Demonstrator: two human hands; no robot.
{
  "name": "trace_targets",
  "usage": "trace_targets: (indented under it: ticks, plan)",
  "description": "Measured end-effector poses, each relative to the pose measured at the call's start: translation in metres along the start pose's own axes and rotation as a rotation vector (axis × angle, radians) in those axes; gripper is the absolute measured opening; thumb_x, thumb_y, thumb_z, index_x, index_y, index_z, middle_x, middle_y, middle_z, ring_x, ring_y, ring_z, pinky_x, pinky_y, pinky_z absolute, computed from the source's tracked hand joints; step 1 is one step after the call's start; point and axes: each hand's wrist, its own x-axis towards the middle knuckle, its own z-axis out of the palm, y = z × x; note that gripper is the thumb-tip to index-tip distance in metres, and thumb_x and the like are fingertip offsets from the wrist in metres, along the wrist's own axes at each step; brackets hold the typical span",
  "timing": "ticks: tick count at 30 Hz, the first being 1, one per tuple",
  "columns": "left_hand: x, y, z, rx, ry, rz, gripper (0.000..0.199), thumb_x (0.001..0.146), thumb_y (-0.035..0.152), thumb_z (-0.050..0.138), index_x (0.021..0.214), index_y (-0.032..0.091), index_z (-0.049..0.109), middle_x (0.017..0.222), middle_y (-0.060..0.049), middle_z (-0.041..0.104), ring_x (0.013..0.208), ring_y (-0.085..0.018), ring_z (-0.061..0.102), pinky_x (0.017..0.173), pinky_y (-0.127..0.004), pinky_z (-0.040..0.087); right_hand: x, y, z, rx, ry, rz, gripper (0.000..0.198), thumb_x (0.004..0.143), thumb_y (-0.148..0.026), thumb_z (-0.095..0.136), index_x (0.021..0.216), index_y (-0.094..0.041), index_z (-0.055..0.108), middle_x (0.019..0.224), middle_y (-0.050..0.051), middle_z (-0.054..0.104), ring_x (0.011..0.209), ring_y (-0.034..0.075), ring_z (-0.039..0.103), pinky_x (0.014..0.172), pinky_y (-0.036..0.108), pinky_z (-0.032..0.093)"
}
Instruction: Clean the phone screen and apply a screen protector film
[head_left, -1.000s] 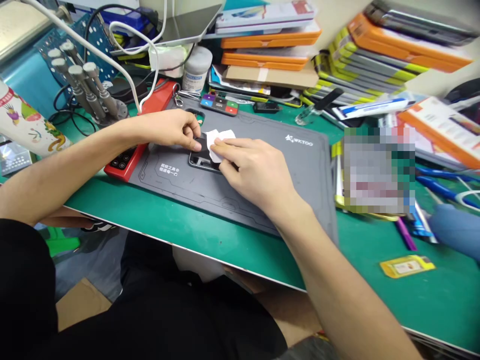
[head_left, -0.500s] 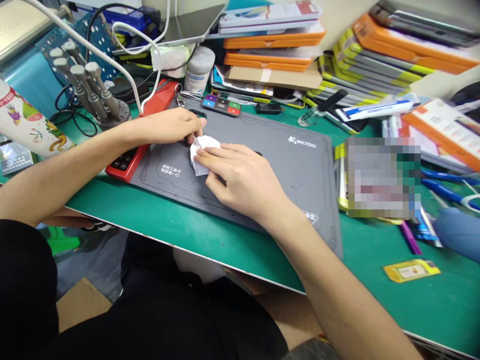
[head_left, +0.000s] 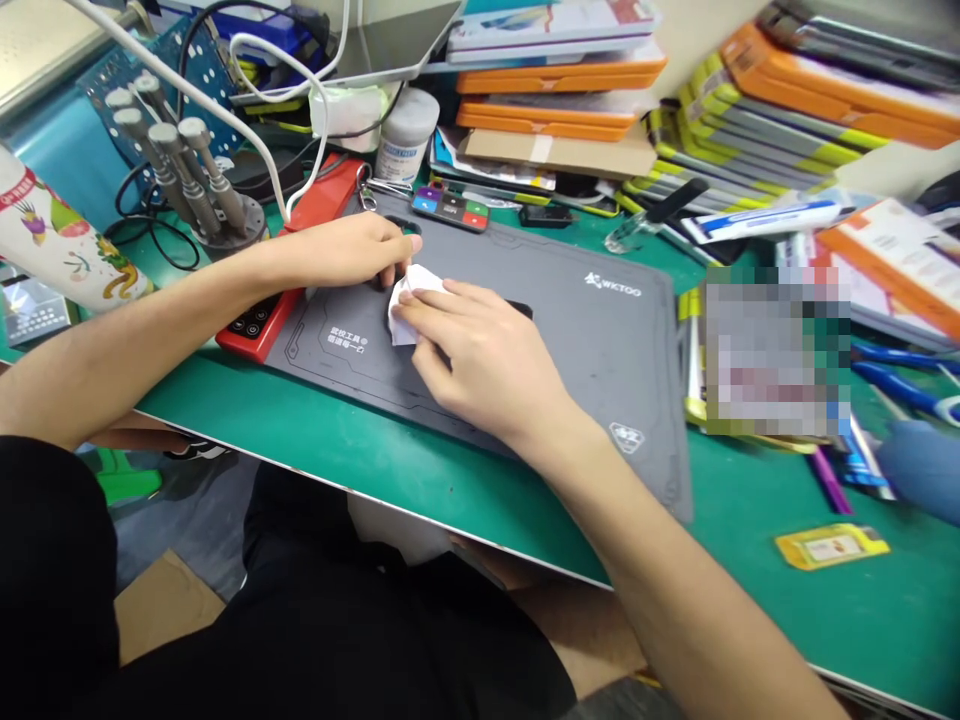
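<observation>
A white wipe [head_left: 414, 285] is pressed down under the fingers of my right hand [head_left: 487, 350], which lies over the middle of a grey work mat [head_left: 600, 350]. Beneath the hands is a dark flat object [head_left: 521, 310]; only bits of it show past my right knuckles and by my left fingers, so its kind is hidden. My left hand [head_left: 352, 250] is closed at its far left end, thumb and fingers curled down. The two hands are close together, with the wipe between them.
A red device with buttons [head_left: 247, 330] borders the mat's left side. Behind stand a metal tool holder [head_left: 225, 225], a white jar [head_left: 405, 140] and stacked orange cases [head_left: 555, 78]. To the right lie a yellow packet [head_left: 832, 546] and blue-handled pliers [head_left: 900, 375]. White cables hang at left.
The wipe and my right hand have shifted slightly over the dark object, more of which shows at the right. My left hand keeps its hold. The whole view has moved a little.
</observation>
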Motion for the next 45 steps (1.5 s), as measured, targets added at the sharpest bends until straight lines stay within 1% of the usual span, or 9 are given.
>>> trace_targets:
  ticks: [6, 10, 13, 19, 24, 30, 34, 39, 45]
  plan:
    - [0.001, -0.003, 0.000, -0.016, -0.015, 0.014, 0.056, 0.104, 0.065, 0.051, 0.115, 0.020, 0.083, 0.097, -0.007, 0.080, 0.106, -0.024, 0.072, 0.099, -0.032, 0.052, -0.004, 0.023, -0.001, -0.067, 0.072, 0.136, 0.043, 0.102, -0.015, 0.050, 0.122, -0.025, 0.086, 0.125, 0.007, 0.088, 0.118, 0.031, 0.082, 0.126, 0.061, 0.052]
    - [0.001, -0.002, 0.000, -0.023, -0.006, 0.011, 0.053, 0.104, 0.062, 0.052, 0.111, 0.020, 0.084, 0.097, -0.008, 0.080, 0.104, -0.025, 0.072, 0.098, -0.034, 0.052, -0.002, 0.010, 0.001, -0.082, 0.053, 0.046, 0.045, 0.103, -0.014, 0.048, 0.128, -0.020, 0.084, 0.139, 0.012, 0.084, 0.134, 0.032, 0.077, 0.129, 0.058, 0.050]
    - [0.001, -0.001, 0.000, -0.033, -0.006, 0.003, 0.049, 0.104, 0.059, 0.053, 0.108, 0.020, 0.083, 0.100, -0.008, 0.080, 0.104, -0.024, 0.072, 0.098, -0.033, 0.052, 0.002, 0.002, 0.002, -0.046, -0.003, -0.008, 0.046, 0.105, -0.015, 0.047, 0.130, -0.023, 0.084, 0.142, 0.010, 0.083, 0.135, 0.029, 0.076, 0.131, 0.054, 0.050]
    - [0.002, -0.004, 0.001, -0.040, -0.009, 0.009, 0.051, 0.104, 0.061, 0.052, 0.110, 0.021, 0.082, 0.101, -0.007, 0.080, 0.105, -0.024, 0.071, 0.095, -0.031, 0.051, 0.003, 0.023, 0.001, -0.029, 0.021, 0.097, 0.048, 0.102, -0.013, 0.049, 0.132, -0.026, 0.084, 0.136, 0.008, 0.085, 0.124, 0.031, 0.081, 0.131, 0.063, 0.048]
    - [0.002, -0.003, 0.001, -0.025, -0.001, -0.001, 0.050, 0.105, 0.059, 0.051, 0.106, 0.020, 0.083, 0.099, -0.007, 0.081, 0.100, -0.023, 0.072, 0.094, -0.031, 0.052, 0.005, 0.008, 0.003, -0.030, -0.015, 0.003, 0.047, 0.104, -0.014, 0.051, 0.139, -0.020, 0.081, 0.146, 0.011, 0.080, 0.139, 0.032, 0.074, 0.133, 0.058, 0.047]
    - [0.000, -0.002, 0.001, -0.037, 0.015, 0.011, 0.052, 0.106, 0.057, 0.047, 0.114, 0.020, 0.084, 0.099, -0.008, 0.081, 0.102, -0.024, 0.074, 0.098, -0.034, 0.054, 0.009, 0.016, 0.007, -0.046, 0.023, 0.081, 0.048, 0.105, -0.014, 0.048, 0.136, -0.023, 0.082, 0.140, 0.008, 0.084, 0.127, 0.031, 0.080, 0.130, 0.059, 0.051]
    - [0.001, -0.003, 0.003, -0.061, 0.040, -0.010, 0.047, 0.104, 0.056, 0.051, 0.117, 0.021, 0.081, 0.095, -0.007, 0.080, 0.102, -0.025, 0.074, 0.096, -0.034, 0.054, 0.008, 0.019, 0.011, -0.068, 0.058, 0.076, 0.048, 0.105, -0.015, 0.048, 0.140, -0.022, 0.081, 0.140, 0.010, 0.083, 0.131, 0.033, 0.078, 0.127, 0.063, 0.052]
    - [-0.002, -0.002, 0.007, -0.054, 0.129, -0.014, 0.043, 0.106, 0.053, 0.049, 0.113, 0.021, 0.077, 0.092, -0.008, 0.079, 0.095, -0.024, 0.073, 0.092, -0.036, 0.054, 0.011, 0.016, 0.013, -0.048, 0.011, 0.048, 0.050, 0.109, -0.020, 0.045, 0.148, -0.018, 0.076, 0.152, 0.014, 0.077, 0.140, 0.033, 0.074, 0.131, 0.063, 0.047]
    - [-0.003, 0.000, 0.009, -0.039, 0.206, -0.053, 0.041, 0.109, 0.055, 0.043, 0.107, 0.026, 0.072, 0.094, -0.006, 0.079, 0.092, -0.023, 0.071, 0.087, -0.036, 0.053, 0.002, 0.045, 0.008, -0.049, 0.072, 0.142, 0.045, 0.107, -0.021, 0.048, 0.132, -0.027, 0.085, 0.135, 0.005, 0.086, 0.128, 0.030, 0.080, 0.129, 0.065, 0.050]
